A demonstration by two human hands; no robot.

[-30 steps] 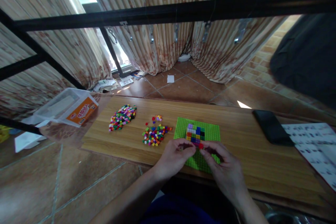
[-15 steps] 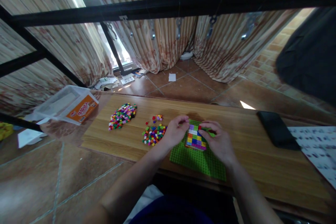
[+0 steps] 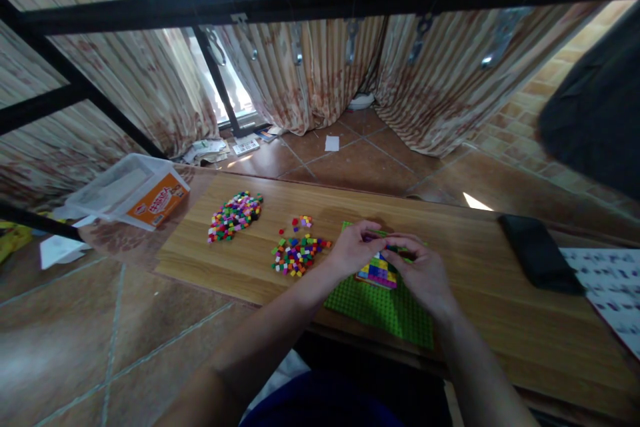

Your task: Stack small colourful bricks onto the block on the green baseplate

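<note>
A green studded baseplate (image 3: pixel 385 310) lies on the wooden table, partly covered by my hands. On it stands a low block of multicoloured toy bricks (image 3: pixel 379 275), its far part hidden under my fingers. My left hand (image 3: pixel 356 250) reaches over the block from the left, fingers bent together. From the right, my right hand (image 3: pixel 423 273) meets it, thumb and fingers pinched. The fingertips of both hands touch or nearly touch above the block's far side. Whatever lies between them is hidden.
Loose bricks form a near pile (image 3: pixel 295 255) and a farther pile (image 3: pixel 235 215) on the table (image 3: pixel 475 293). A clear plastic box (image 3: pixel 117 190) with an orange label stands at the left. To the right lie a black phone (image 3: pixel 540 253) and a printed sheet (image 3: pixel 607 287).
My left hand has moved right, over the brick block, to meet the right hand's fingertips. The red brick seen at my right fingertips before is now out of sight. The view has shifted slightly.
</note>
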